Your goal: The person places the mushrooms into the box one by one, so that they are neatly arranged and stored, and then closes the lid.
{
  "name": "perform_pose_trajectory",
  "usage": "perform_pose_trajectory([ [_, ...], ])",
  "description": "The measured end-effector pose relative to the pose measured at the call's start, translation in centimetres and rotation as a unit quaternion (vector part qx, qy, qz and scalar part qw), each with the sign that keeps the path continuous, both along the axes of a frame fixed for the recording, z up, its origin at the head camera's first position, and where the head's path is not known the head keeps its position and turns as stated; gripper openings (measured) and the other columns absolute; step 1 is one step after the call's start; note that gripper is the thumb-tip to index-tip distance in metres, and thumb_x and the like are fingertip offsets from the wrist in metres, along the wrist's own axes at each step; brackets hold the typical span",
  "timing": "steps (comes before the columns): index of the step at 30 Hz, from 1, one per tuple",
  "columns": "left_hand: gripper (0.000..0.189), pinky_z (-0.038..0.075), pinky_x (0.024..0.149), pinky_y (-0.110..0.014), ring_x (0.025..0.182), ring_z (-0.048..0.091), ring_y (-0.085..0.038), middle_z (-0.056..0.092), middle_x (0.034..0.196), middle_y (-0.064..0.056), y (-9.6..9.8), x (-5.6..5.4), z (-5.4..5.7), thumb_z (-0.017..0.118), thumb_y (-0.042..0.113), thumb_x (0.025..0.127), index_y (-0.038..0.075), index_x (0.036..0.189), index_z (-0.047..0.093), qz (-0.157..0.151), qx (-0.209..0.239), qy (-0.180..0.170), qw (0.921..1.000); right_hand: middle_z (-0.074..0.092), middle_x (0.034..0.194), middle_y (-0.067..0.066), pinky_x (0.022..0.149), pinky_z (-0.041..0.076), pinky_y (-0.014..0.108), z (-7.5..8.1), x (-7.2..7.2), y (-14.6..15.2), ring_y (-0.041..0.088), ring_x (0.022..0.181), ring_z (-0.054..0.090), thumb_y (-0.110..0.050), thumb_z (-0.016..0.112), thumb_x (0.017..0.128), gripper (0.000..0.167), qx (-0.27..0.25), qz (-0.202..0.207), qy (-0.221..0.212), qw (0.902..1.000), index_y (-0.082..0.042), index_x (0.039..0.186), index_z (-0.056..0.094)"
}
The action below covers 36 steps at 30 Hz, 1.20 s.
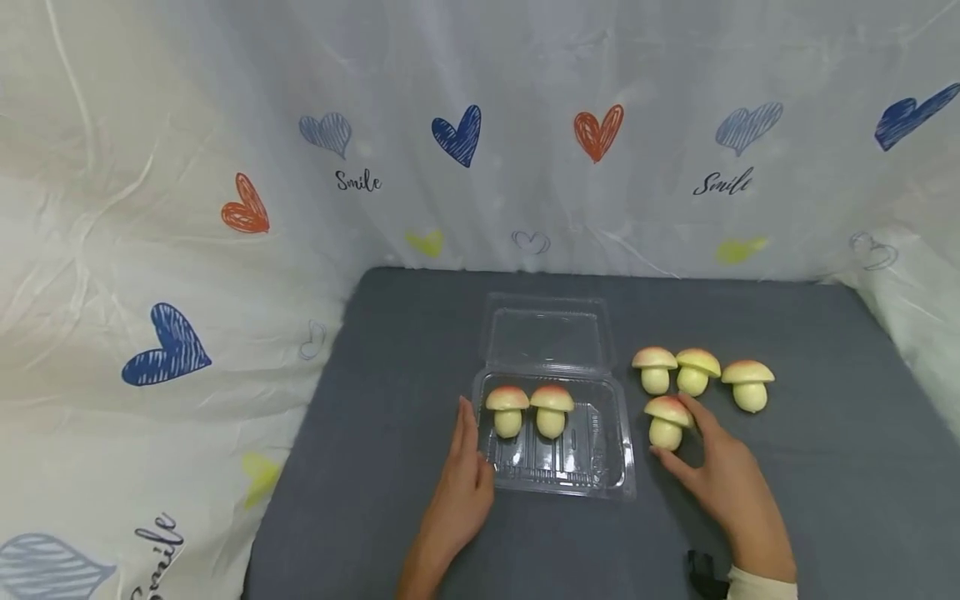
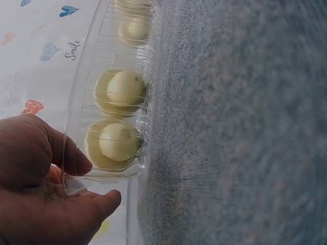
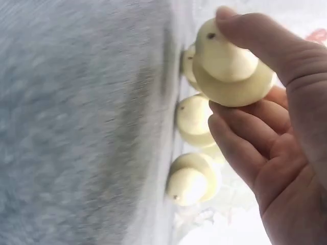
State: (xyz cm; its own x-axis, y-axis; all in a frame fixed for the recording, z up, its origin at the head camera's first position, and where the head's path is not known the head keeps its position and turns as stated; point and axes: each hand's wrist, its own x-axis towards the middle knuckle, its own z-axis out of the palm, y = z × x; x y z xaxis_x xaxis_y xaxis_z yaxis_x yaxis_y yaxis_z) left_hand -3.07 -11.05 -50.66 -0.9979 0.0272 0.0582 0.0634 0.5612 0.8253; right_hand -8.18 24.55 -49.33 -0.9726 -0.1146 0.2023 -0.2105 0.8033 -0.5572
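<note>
A clear plastic clamshell container (image 1: 628, 467) lies with its lid (image 1: 547, 333) folded back, and two toy mushrooms (image 1: 551, 412) with reddish caps stand inside. My left hand (image 1: 459, 496) holds the container's near left corner. In the left wrist view, the corner sits between the thumb and fingers of my left hand (image 2: 46, 178). My right hand (image 1: 723, 475) pinches another mushroom (image 1: 666, 423) between thumb and fingers, to the right of the container. The right wrist view shows the thumb on its stem (image 3: 225, 58) and the fingers at its cap.
Behind the right hand are three more mushrooms: one at left (image 1: 654, 371), one in the middle (image 1: 697, 372) and one at right (image 1: 748, 385). A dark grey cloth (image 1: 397, 358) covers the table. White curtains (image 1: 525, 67) printed with hearts hang at the back and sides.
</note>
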Motion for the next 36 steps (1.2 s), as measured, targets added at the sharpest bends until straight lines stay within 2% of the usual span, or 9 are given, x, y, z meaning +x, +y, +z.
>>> perform_pose_trajectory([
  [8,0.08,0.041,0.097,-0.039,0.138,0.043,-0.027,-0.004,0.178,-0.005,0.0,0.2,0.0,0.044,-0.005,0.103,0.005,0.17,0.002,0.0,-0.001,0.0,1.0,0.065,0.14,0.024,0.082,0.049,0.067,1.5,0.7,-1.5,0.05,0.111,0.069,-0.024,0.093,0.081,0.091,-0.048,-0.006,0.053,0.9974,-0.007,0.154,0.043],
  [13,0.082,0.041,0.097,-0.037,0.135,0.044,-0.026,-0.004,0.178,-0.006,-0.2,0.5,0.0,0.042,-0.005,0.104,0.012,0.17,-0.003,0.003,0.009,-0.014,0.9999,0.068,0.138,0.02,0.08,0.054,0.06,2.0,0.9,-3.9,0.043,0.112,0.072,-0.021,0.096,0.078,0.087,-0.068,0.028,0.09,0.9932,-0.01,0.151,0.049],
  [19,0.083,0.038,0.102,-0.039,0.141,0.04,-0.026,-0.006,0.178,-0.001,-0.1,0.3,0.2,0.043,-0.004,0.104,0.014,0.17,-0.003,-0.002,0.013,-0.008,0.9999,0.068,0.141,0.015,0.072,0.055,0.058,2.6,0.8,-5.6,0.042,0.102,0.074,-0.034,0.094,0.081,0.086,-0.047,0.038,0.067,0.9959,-0.017,0.153,0.049],
  [21,0.082,0.038,0.102,-0.039,0.141,0.039,-0.026,-0.006,0.178,-0.003,0.0,0.2,0.2,0.043,-0.004,0.104,0.012,0.17,-0.003,-0.008,0.014,-0.007,0.9998,0.07,0.137,0.015,0.066,0.054,0.054,2.6,0.9,-6.0,0.037,0.088,0.075,-0.038,0.093,0.081,0.088,-0.033,0.032,0.059,0.9972,-0.019,0.154,0.049],
  [26,0.08,0.039,0.101,-0.04,0.137,0.043,-0.027,-0.005,0.178,-0.008,0.0,0.4,-0.2,0.043,-0.007,0.103,0.004,0.169,0.001,-0.011,0.007,0.001,0.9999,0.072,0.084,0.012,0.052,0.044,0.041,2.0,0.9,-7.0,0.013,0.053,0.051,-0.04,0.092,0.082,0.089,-0.001,0.027,0.052,0.9983,-0.019,0.157,0.047],
  [28,0.079,0.038,0.102,-0.04,0.14,0.041,-0.026,-0.006,0.177,-0.006,0.0,0.5,-0.3,0.043,-0.007,0.102,0.002,0.169,0.002,-0.011,0.003,0.0,0.9999,0.067,0.075,0.008,0.05,0.041,0.038,1.8,0.9,-7.3,0.011,0.051,0.045,-0.04,0.091,0.083,0.09,0.008,0.03,0.057,0.9979,-0.019,0.158,0.046],
  [31,0.078,0.035,0.11,-0.041,0.152,0.029,-0.023,-0.006,0.177,-0.006,0.0,0.5,-0.2,0.043,-0.006,0.103,0.001,0.169,0.003,-0.011,0.001,-0.003,0.9999,0.076,0.095,0.011,0.051,0.046,0.043,1.4,0.7,-7.7,0.02,0.06,0.062,-0.041,0.093,0.081,0.089,0.024,0.035,0.089,0.9951,-0.019,0.156,0.05],
  [34,0.078,0.033,0.113,-0.04,0.159,0.019,-0.022,-0.005,0.177,-0.006,0.0,0.4,-0.1,0.043,-0.005,0.103,0.001,0.169,0.003,-0.011,0.002,0.0,0.9999,0.072,0.133,0.013,0.058,0.054,0.051,1.2,0.4,-8.1,0.033,0.089,0.075,-0.041,0.094,0.079,0.089,0.037,0.039,0.13,0.99,-0.017,0.154,0.054],
  [36,0.078,0.032,0.115,-0.039,0.159,0.018,-0.022,-0.005,0.177,-0.005,0.0,0.2,0.0,0.044,-0.005,0.103,0.001,0.169,0.004,-0.009,0.004,0.004,0.9999,0.07,0.138,0.013,0.061,0.055,0.054,1.1,0.2,-8.3,0.037,0.101,0.074,-0.041,0.094,0.078,0.089,0.044,0.039,0.144,0.9878,-0.015,0.154,0.054],
])
